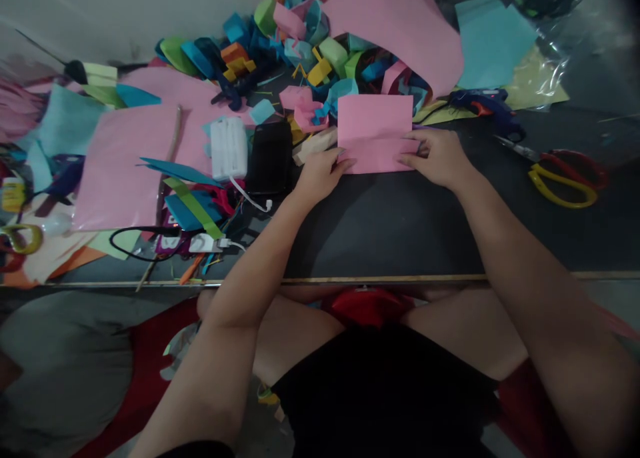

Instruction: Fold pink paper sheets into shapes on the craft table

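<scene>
Between my two hands a pink sheet of paper or foam [375,128] is held just above the dark tabletop, its lower part bent over along a crosswise line. My left hand [323,173] pinches its lower left corner between thumb and fingers. At the lower right side, my right hand [437,155] grips the edge with thumb and forefinger. Behind the sheet lies a pile of small coloured cut pieces [325,58]. A black phone [271,157] rests left of my left hand.
Right of my right hand lie scissors [565,177] with red and yellow handles and a blue glue gun [487,105]. A white power bank [229,148] with a cable sits left of the phone. Pink sheets in a plastic bag [125,168] and scraps cover the left side.
</scene>
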`<state>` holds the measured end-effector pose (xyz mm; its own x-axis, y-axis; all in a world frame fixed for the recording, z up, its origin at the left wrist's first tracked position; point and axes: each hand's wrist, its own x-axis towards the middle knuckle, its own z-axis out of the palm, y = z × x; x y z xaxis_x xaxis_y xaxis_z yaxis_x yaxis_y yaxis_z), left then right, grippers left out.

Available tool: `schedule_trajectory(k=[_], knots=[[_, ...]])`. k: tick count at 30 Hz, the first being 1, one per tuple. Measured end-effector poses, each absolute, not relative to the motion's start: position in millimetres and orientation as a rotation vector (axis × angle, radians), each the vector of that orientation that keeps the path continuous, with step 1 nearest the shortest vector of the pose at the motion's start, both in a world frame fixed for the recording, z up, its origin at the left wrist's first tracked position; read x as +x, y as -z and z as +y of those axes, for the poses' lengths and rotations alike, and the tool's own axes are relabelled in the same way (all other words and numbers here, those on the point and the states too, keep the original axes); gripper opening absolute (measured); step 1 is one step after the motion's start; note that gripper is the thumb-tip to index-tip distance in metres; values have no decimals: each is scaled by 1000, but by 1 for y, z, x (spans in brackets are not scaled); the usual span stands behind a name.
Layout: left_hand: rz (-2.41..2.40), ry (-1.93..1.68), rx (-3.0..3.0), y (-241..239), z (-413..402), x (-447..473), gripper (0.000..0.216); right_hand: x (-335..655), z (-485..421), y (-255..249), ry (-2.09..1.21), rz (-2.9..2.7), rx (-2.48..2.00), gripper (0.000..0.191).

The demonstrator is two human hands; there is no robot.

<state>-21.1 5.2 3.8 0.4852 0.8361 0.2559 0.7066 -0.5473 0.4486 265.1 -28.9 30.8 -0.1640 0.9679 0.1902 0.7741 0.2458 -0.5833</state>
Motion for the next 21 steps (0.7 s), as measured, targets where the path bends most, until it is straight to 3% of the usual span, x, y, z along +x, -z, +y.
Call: schedule_trajectory(k=[12, 21], knots=[[1352, -866, 2471, 10, 6, -16, 47, 253, -35, -24, -347, -2001, -1700, 62], [1432, -803, 2345, 9, 9, -2, 41, 258, -36, -23, -429, -1879, -1804, 65]])
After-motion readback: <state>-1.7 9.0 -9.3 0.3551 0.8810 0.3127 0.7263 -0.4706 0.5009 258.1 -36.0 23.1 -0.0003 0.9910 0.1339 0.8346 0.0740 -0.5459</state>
